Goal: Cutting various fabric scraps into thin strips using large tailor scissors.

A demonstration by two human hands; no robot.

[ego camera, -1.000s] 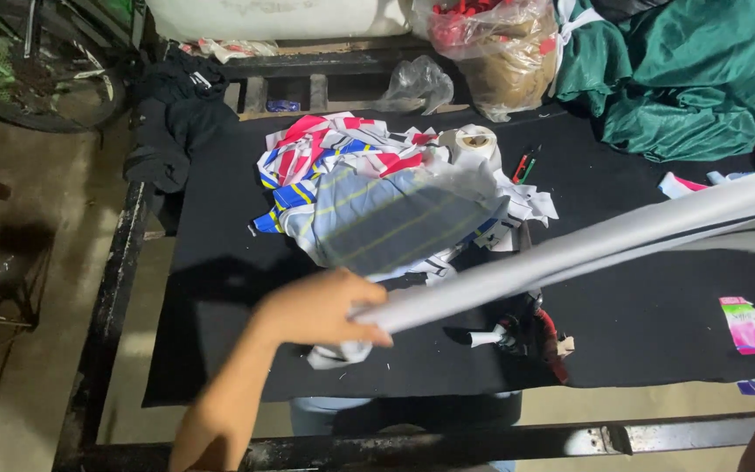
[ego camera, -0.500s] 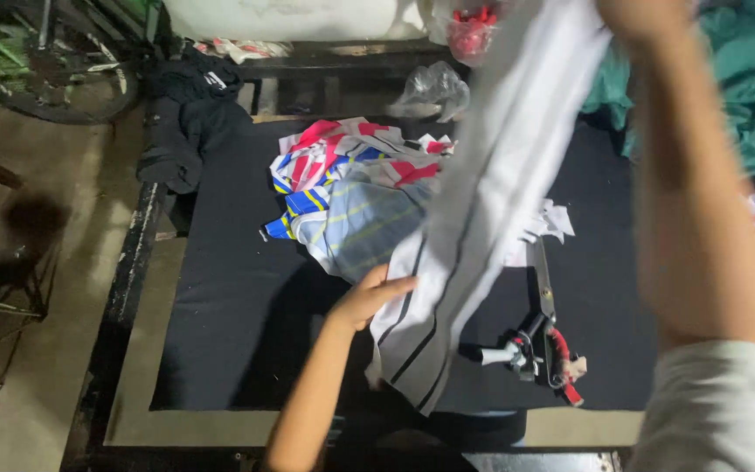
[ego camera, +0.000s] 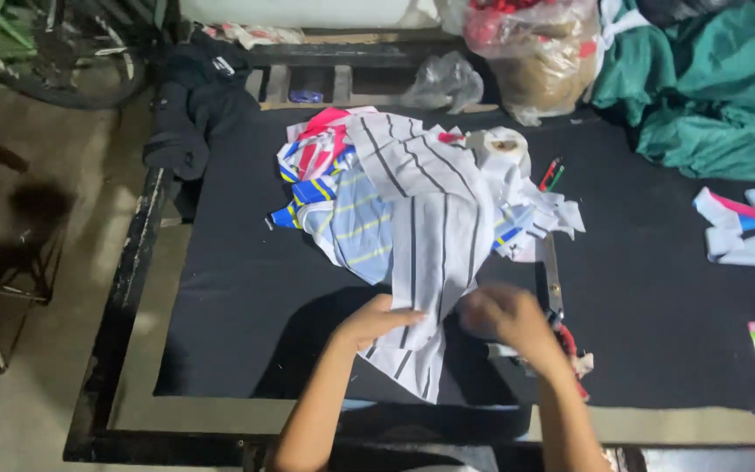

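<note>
A white fabric piece with dark stripes [ego camera: 430, 253] is being pinched by the curled left hand [ego camera: 376, 320]; the right hand [ego camera: 504, 316] is blurred beside it, its grip indiscernible.

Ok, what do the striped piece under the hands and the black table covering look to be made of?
Striped piece: thin woven or knit cloth, matte white with dark stripes; it drapes and creases softly. Table covering: probably black fabric or felt, dull with no glare, though the weave is too fine to tell.

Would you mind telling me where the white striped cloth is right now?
In the head view, the white striped cloth lies mid-table over the scrap pile, its near end between the left hand and right hand.
</note>
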